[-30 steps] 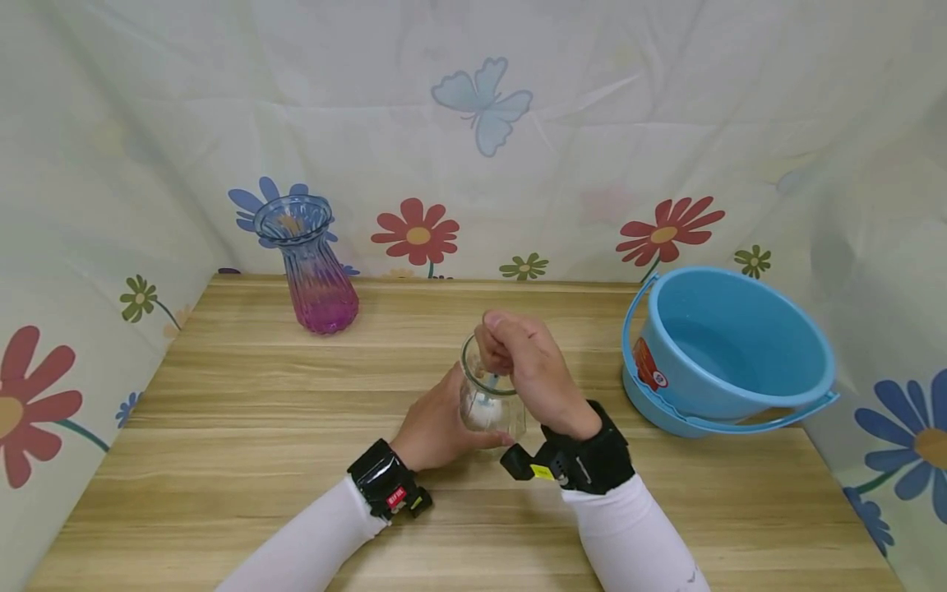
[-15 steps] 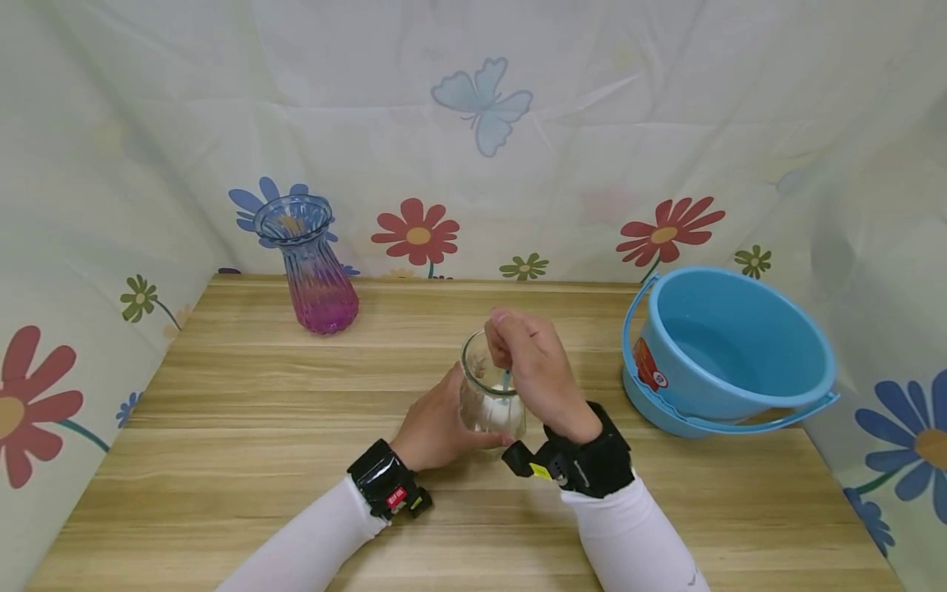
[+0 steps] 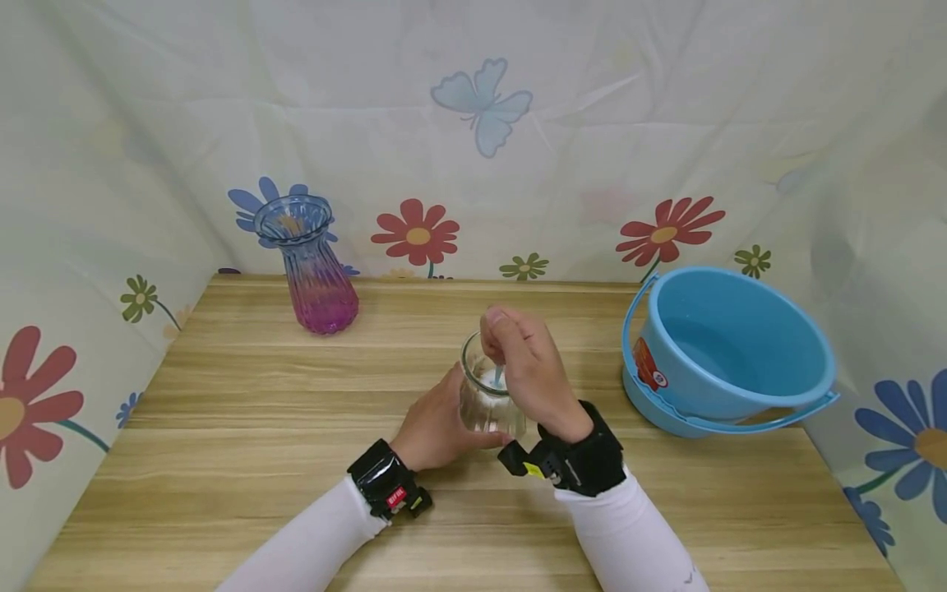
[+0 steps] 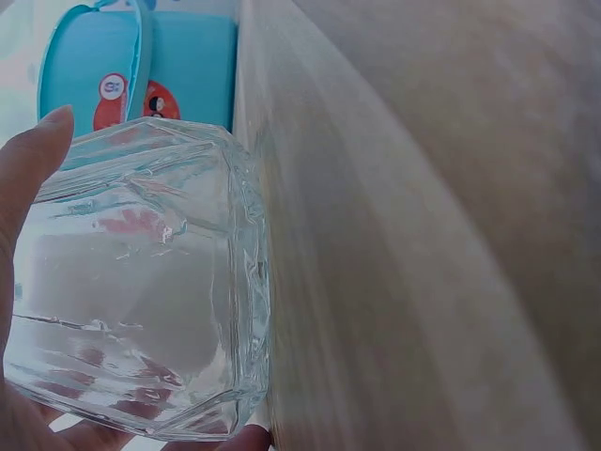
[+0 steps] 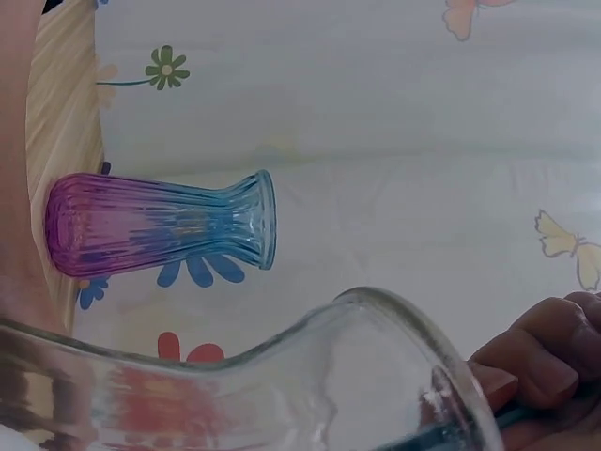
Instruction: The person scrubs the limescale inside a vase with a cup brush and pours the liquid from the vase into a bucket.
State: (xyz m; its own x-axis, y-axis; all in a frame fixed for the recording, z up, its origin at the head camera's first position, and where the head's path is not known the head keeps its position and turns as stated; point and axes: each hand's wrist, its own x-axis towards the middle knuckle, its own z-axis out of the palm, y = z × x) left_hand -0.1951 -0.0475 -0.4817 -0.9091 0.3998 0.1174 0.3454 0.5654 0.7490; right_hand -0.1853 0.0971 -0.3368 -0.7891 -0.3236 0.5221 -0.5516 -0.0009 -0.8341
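Note:
A clear glass vase (image 3: pixel 491 409) with a round rim stands upright on the wooden table, near its middle. My left hand (image 3: pixel 432 423) grips its lower body from the left, thumb and fingers on opposite sides, as the glass (image 4: pixel 141 291) in the left wrist view shows. Above the rim, my right hand (image 3: pixel 528 358) has its fingers curled round the blue handle (image 3: pixel 498 376) of what looks like a bottle brush. The handle (image 5: pixel 432 438) slants into the vase mouth in the right wrist view. A whitish head seems to be inside the glass, blurred and partly hidden.
At the back left stands a ribbed glass vase (image 3: pixel 321 288), blue fading to pink. A blue bucket (image 3: pixel 666 411) with its handle folded down is on the right. Flower-printed cloth (image 3: pixel 562 189) hangs behind and at both sides of the table (image 3: pixel 244 411).
My right hand and the brush handle shift slightly right, then back left, at the vase mouth. The left hand and the vase stay in place.

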